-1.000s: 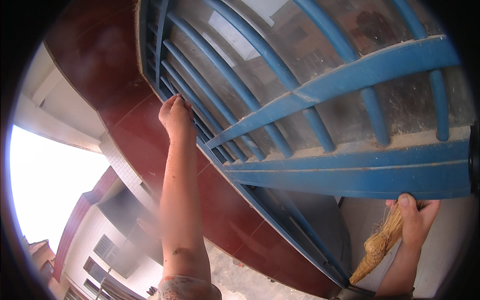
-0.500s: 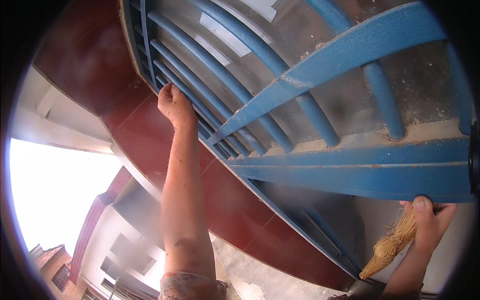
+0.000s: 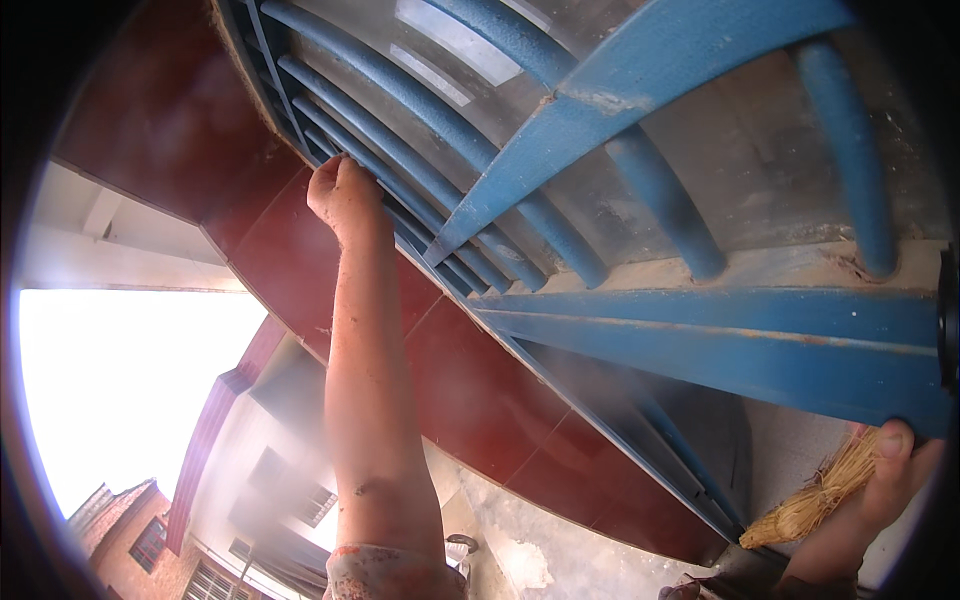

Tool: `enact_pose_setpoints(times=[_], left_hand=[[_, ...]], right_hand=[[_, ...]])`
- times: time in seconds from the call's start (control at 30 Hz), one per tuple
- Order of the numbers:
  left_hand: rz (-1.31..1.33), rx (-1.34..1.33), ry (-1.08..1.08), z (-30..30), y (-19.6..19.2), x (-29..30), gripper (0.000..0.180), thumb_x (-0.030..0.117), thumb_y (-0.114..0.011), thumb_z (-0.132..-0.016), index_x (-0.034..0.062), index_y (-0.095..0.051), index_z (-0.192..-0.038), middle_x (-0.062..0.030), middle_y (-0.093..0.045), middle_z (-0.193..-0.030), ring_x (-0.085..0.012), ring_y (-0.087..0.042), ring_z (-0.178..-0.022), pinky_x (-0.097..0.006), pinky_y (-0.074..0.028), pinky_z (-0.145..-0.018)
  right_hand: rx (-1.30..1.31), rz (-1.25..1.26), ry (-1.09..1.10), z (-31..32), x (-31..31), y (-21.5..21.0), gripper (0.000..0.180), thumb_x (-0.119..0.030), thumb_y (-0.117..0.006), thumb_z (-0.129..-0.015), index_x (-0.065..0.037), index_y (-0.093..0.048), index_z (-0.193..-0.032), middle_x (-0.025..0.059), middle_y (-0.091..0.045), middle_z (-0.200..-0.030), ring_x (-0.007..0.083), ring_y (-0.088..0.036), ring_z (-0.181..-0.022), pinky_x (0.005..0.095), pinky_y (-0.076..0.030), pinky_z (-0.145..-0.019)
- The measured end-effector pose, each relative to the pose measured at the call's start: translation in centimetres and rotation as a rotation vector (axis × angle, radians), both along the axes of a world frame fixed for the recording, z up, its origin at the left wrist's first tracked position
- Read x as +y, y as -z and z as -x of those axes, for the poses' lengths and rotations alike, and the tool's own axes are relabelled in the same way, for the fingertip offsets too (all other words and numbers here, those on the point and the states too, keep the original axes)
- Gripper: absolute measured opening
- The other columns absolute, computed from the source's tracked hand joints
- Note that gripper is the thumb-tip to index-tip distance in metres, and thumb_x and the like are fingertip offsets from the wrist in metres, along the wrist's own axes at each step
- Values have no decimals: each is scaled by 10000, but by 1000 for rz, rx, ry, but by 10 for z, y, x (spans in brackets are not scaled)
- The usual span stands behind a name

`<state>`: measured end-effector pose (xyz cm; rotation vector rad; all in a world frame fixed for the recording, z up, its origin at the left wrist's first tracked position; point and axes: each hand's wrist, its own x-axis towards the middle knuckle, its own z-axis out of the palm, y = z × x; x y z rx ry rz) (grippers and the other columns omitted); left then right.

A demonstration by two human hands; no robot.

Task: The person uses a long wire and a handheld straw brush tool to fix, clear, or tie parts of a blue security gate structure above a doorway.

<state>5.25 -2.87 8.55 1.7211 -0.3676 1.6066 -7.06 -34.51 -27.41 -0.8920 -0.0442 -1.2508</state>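
Observation:
My left hand (image 3: pixel 347 200) reaches up with its fingers closed at a thin bar on the left side of a blue barred metal frame (image 3: pixel 700 335); the fingertips are partly hidden. At the lower right, my right hand (image 3: pixel 893 478) is closed around a bundle of yellow straw, which looks like a small whisk broom (image 3: pixel 815 500). Its thumb lies against the frame's bottom edge, and most of its other fingers are out of sight. The broom's narrow end points down and left. Behind the bars, the dusty glass (image 3: pixel 690 190) carries specks and pale reflections.
A wide blue crosspiece (image 3: pixel 590 110) runs slantwise over the round bars. Dark red tiles (image 3: pixel 480 390) border the frame, with a dark gap (image 3: pixel 650 430) beneath its lower rail. Far below at left stand a white building (image 3: pixel 240 440) and a brick one (image 3: pixel 140 540).
The view has shifted, with the bars looming larger at the right. My right hand and the straw broom sit further right and lower. My left hand keeps its place at the thin bar.

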Motion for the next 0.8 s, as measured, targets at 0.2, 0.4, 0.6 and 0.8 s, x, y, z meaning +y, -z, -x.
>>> enact_pose_setpoints(times=[0.2,0.4,0.6,0.8], left_hand=[[67,-143,83,-9,-16,-6,180,61,-516,-801,-90,-586,-870,-110,-601,-728,-157,-558,-625,-269,-469,-578],[-134,-219,-19,-10,-7,3,201,84,-514,-846,-75,-601,-934,-102,-631,-767,-138,-580,-694,-257,-470,-673],[-273,-252,-83,-9,-5,19,230,107,-502,-876,-39,-589,-1032,-93,-639,-779,-130,-584,-719,-257,-467,-688],[-230,-129,-253,4,-2,5,239,113,-482,-878,36,-586,-1079,-154,-640,-825,-246,-624,-777,-318,-470,-731]], right_hand=[[-8,14,10,2,0,-1,397,-146,-588,-763,32,-410,-1069,133,-546,-839,170,-536,-651,306,-482,-592],[49,24,-17,-2,8,-11,392,-160,-577,-779,27,-407,-1078,132,-538,-852,170,-532,-665,305,-473,-596],[94,-45,-224,4,13,-37,375,-86,-557,-787,28,-377,-1096,135,-540,-846,179,-541,-635,313,-488,-582],[44,-12,-302,11,5,-56,457,-25,-582,-714,39,-363,-1110,154,-567,-858,196,-576,-624,324,-520,-580]])
